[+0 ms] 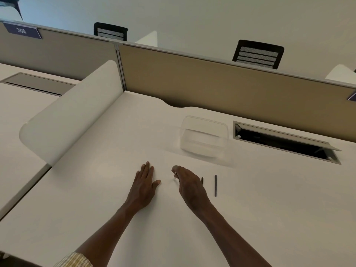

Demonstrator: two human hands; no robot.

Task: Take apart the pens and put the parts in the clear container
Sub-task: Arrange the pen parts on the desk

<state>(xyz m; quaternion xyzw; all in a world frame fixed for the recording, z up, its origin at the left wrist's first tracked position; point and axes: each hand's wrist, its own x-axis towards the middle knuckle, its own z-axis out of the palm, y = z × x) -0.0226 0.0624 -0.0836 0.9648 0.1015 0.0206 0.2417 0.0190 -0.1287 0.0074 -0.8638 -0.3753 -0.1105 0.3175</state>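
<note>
A clear plastic container point(204, 137) stands on the white desk point(269, 199), beyond my hands; it looks to hold nothing. A thin black pen point(215, 185) lies on the desk right of my right hand. A second black pen point(202, 180) pokes out from behind that hand, mostly hidden. My right hand point(189, 186) rests knuckles-up with fingers curled, and a small pale piece shows at its fingertips; I cannot tell what it is. My left hand point(143, 186) lies flat on the desk, palm down, fingers apart, holding nothing.
An open cable hatch point(285, 143) with a raised flap is sunk into the desk right of the container. A tan partition point(212, 81) closes the back, and a white curved divider point(73, 116) stands at the left. Two black chair backs show beyond the partition.
</note>
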